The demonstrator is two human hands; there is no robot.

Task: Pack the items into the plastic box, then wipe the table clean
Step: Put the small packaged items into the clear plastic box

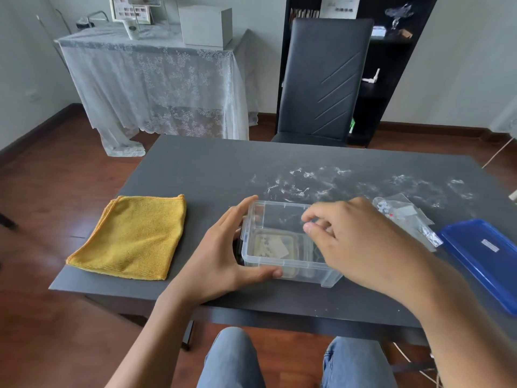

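Note:
A clear plastic box [282,264] stands on the dark table [212,169] near its front edge, with flat items lying on its bottom. My left hand [223,253] grips the box's left end, fingers along the far side and thumb on the near wall. My right hand [352,239] hovers over the open box with fingers loosely curled; nothing shows between them. A small clear bag with little parts [405,217] lies just right of the box. The blue lid [484,259] lies at the right edge. A folded yellow cloth [131,236] lies at the left.
White smears and specks [321,183] cover the table's far right half. A black chair [321,79] stands behind the table, with a dark shelf unit [391,65] behind it. A lace-covered side table [154,79] stands at the back left.

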